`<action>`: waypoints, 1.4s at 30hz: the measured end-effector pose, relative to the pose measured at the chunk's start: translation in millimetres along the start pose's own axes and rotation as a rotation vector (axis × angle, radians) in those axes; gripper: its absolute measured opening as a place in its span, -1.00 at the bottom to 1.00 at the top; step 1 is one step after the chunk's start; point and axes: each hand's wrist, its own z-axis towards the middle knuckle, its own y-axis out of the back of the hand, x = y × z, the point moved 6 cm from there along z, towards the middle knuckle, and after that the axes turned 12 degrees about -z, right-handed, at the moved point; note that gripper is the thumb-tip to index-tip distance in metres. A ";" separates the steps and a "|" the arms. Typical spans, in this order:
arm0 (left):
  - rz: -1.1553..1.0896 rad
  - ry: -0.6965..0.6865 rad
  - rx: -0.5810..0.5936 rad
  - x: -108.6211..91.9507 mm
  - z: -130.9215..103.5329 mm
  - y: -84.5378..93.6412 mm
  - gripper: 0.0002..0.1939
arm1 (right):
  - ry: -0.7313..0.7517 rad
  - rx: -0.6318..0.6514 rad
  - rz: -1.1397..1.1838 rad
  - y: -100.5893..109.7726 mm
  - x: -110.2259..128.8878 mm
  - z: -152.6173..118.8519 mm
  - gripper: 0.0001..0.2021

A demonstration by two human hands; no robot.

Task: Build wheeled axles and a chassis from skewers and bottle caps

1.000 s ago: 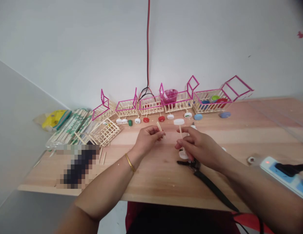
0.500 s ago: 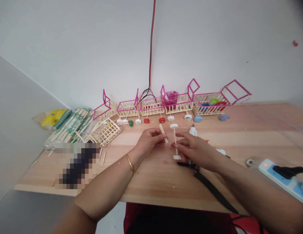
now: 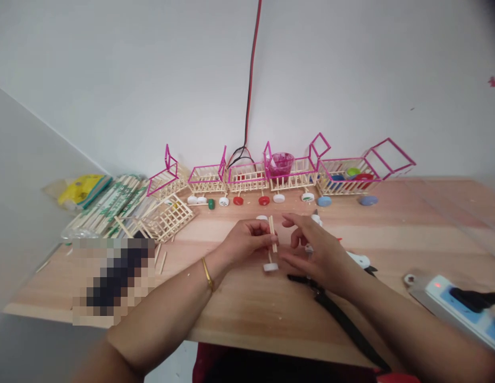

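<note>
My left hand (image 3: 253, 236) pinches a pair of short wooden sticks (image 3: 273, 234), held nearly upright. Behind them is a stick axle with a white bottle cap at each end; its near cap (image 3: 270, 267) shows fully, while fingers and sticks partly cover the far one (image 3: 262, 218). Whether the left fingers also grip this axle I cannot tell. Just to the right, my right hand (image 3: 311, 244) is empty, with its fingers spread toward the sticks. Dark-handled cutting pliers (image 3: 319, 292) lie under and in front of it. A white glue gun (image 3: 361, 260) is partly hidden behind that hand.
Stick-built carts with pink rims (image 3: 249, 178) and bottle-cap wheels line the wall. One holds a pink-stained cup (image 3: 281, 166). An unpainted stick frame (image 3: 167, 218) and bundled sticks (image 3: 111, 205) lie left. A power strip (image 3: 466, 308) sits right.
The capped axle has moved left, from my right fingers to behind the sticks in my left hand. My right hand has let go of it and spread its fingers.
</note>
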 end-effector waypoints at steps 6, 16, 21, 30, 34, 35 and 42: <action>-0.037 0.065 0.021 3.7 -2.6 -5.6 -0.64 | 0.049 0.035 0.006 -1.6 1.7 -2.0 -0.38; -0.109 0.113 0.034 8.4 -4.0 -9.3 -0.63 | 0.121 0.010 -0.068 -1.2 10.9 -3.2 -0.46; -0.121 0.110 0.033 9.8 -5.1 -9.9 -0.64 | 0.112 0.036 -0.041 -2.7 8.6 -3.0 -0.43; -0.062 0.076 0.041 8.9 -5.2 -11.4 -0.66 | 0.048 0.039 0.000 -7.0 1.4 -4.8 -0.42; -0.008 0.054 0.056 7.1 -5.4 -11.9 -0.66 | 0.029 0.030 0.023 -8.8 -0.1 -5.0 -0.42; 0.011 0.041 0.057 6.2 -5.8 -12.0 -0.66 | 0.027 0.027 0.032 -8.5 -0.4 -4.8 -0.42; 0.370 -0.191 0.042 -6.2 -10.4 -12.0 -0.73 | -0.054 0.036 0.217 1.0 -4.4 -0.3 -0.51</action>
